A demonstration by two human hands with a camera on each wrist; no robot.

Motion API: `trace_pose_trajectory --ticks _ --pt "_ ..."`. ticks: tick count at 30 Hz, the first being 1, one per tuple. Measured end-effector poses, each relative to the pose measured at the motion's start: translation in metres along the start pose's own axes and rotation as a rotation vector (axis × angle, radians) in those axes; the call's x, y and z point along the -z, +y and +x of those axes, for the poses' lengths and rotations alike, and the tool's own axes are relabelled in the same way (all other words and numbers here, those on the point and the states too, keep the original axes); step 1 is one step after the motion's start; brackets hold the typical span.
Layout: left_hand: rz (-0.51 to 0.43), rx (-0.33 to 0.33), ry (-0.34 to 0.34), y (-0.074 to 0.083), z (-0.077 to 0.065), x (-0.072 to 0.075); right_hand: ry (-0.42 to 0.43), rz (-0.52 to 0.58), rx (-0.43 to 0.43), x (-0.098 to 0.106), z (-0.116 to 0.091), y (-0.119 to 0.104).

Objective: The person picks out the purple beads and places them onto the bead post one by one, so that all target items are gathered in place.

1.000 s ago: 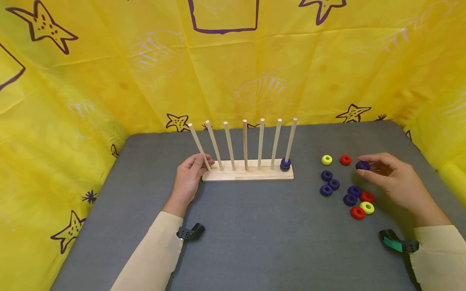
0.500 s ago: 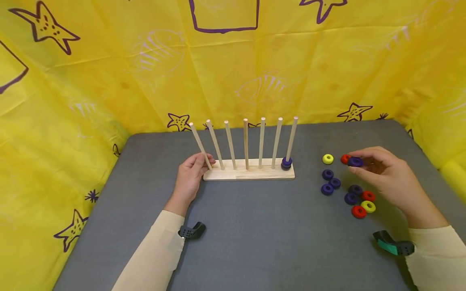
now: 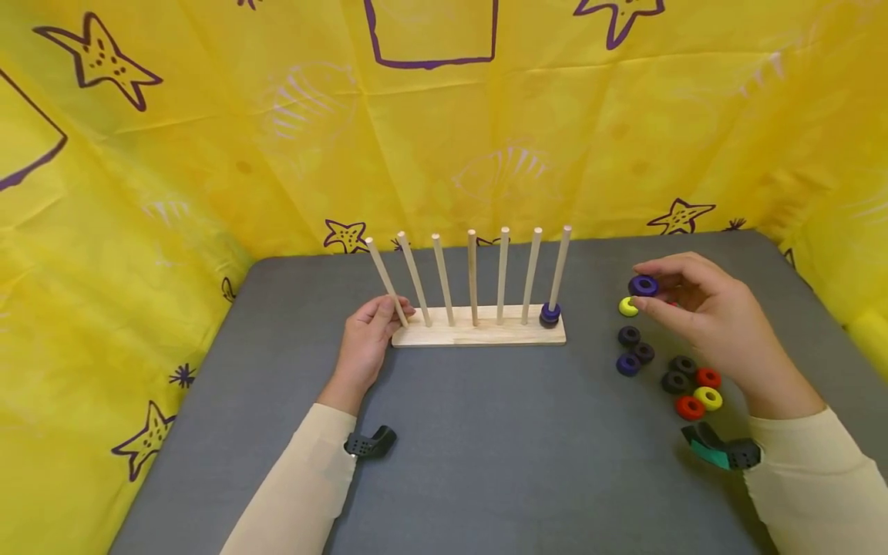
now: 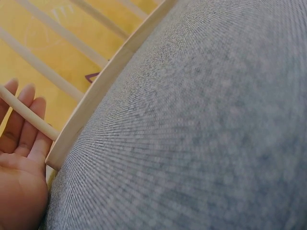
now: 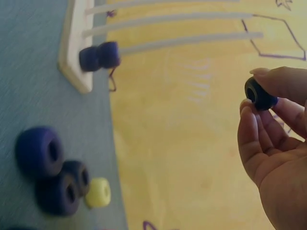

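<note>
A wooden peg stand (image 3: pixel 479 333) with a row of upright pegs sits on the table, two dark blue rings (image 3: pixel 549 315) stacked on its rightmost peg. At the stand's left end my left hand (image 3: pixel 365 333) holds the leftmost peg low down, fingers behind it; the left wrist view shows that peg (image 4: pixel 29 114) crossing the fingers (image 4: pixel 26 127). My right hand (image 3: pixel 714 316) pinches a dark blue ring (image 3: pixel 644 286) between thumb and fingertips, raised above the table. In the right wrist view the same blue ring (image 5: pixel 260 94) is tilted, its hole partly facing the camera.
Right of the stand lie several loose blue rings (image 3: pixel 628 364), a yellow ring (image 3: pixel 628 307) partly behind the right thumb, and a nearer cluster with red rings (image 3: pixel 690 408) and another yellow ring (image 3: pixel 708 398). A yellow patterned cloth (image 3: pixel 430 154) hangs behind the grey table (image 3: pixel 486 447).
My right hand has moved left and upward with the blue ring, from beside the red ring to over the far yellow one. The left hand stays at the stand's left end.
</note>
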State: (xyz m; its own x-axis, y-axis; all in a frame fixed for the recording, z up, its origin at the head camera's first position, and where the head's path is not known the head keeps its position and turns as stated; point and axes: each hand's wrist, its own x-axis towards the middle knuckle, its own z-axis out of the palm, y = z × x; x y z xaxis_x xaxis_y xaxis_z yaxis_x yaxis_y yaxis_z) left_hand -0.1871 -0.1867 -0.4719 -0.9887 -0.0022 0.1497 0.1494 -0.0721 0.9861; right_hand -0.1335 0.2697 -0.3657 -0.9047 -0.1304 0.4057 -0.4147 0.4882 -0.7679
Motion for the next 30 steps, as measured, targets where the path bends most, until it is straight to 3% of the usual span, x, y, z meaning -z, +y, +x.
trace_pose_trajectory --ticks 15,30 --pt "0.008 0.004 -0.001 -0.001 0.001 0.0 -0.001 0.026 0.071 -0.016 0.038 -0.054" --pt "0.007 -0.01 -0.011 -0.002 0.001 0.001 -0.014 0.112 0.122 -0.039 0.07 -0.071"
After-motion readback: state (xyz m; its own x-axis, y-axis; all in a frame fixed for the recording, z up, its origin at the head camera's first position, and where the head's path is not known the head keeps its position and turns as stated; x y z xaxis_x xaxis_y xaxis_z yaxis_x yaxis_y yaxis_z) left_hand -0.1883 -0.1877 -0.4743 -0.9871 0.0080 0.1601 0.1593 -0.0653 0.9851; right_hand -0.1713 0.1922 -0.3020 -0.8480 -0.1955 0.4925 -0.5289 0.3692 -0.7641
